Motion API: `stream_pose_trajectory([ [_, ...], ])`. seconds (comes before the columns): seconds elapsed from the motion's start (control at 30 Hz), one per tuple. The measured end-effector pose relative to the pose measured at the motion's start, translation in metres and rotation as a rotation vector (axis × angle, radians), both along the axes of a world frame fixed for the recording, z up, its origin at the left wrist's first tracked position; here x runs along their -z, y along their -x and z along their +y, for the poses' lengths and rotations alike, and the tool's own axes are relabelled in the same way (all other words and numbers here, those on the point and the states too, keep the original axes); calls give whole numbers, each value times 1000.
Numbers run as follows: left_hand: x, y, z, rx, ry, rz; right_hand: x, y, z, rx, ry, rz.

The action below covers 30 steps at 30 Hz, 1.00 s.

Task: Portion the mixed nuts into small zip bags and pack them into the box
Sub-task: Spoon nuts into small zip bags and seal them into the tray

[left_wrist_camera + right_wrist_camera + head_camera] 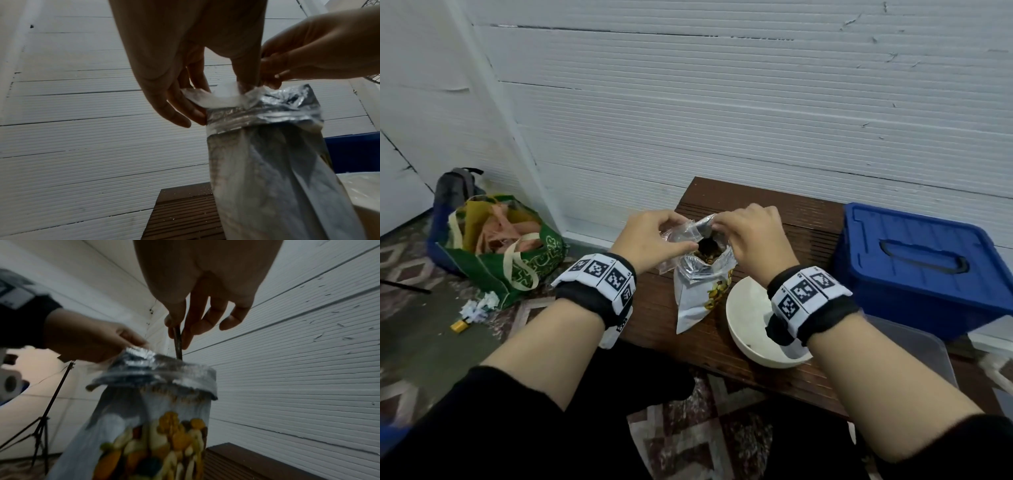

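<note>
A silver foil bag of mixed nuts (702, 291) stands open on the brown table (774, 212), with nuts showing at its mouth. My left hand (671, 234) pinches a small clear zip bag (678, 236) right at the foil bag's rim. The left wrist view shows that clear bag (218, 97) between the thumb and fingers of my left hand (213, 91). My right hand (719, 224) pinches a thin dark handle (178, 344), like a spoon's, that goes down into the foil bag (154, 418). Its lower end is hidden inside.
A white bowl (750, 329) sits right of the foil bag, under my right wrist. A blue lidded box (921, 267) stands at the table's right end, with a clear plastic lid (914, 346) in front of it. A green shopping bag (500, 246) is on the floor, left.
</note>
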<state>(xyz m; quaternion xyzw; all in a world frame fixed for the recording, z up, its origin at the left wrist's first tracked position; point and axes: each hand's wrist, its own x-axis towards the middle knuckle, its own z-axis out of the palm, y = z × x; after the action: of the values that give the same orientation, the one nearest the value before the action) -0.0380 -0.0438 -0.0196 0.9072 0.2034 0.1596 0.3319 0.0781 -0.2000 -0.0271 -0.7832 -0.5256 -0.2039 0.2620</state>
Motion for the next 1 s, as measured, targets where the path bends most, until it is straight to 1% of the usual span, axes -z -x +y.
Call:
stream_pose_trajectory([
  [0.07,1,0,0,3,6,-12,3,1,2,4,16,50],
  [0.13,1,1,0,-6,6,-21,2,-2,2,29,14,179],
  [0.27,2,1,-1,-12,33,-29,-5,-3,1,85,-56,412],
  [0.53,1,2,-2,-21,43,-22,-1,-13,-4,360,-221,741],
  [0.73,-7,5,5,-45,-23,-26,-7,-21,-5,443,-338,856],
  [0.93,-19,7,16,41,-98,132,-20,-33,-9,508,-413,880],
  [1.0,-21,4,15,62,-116,161,-26,-37,-12,515,-442,880],
])
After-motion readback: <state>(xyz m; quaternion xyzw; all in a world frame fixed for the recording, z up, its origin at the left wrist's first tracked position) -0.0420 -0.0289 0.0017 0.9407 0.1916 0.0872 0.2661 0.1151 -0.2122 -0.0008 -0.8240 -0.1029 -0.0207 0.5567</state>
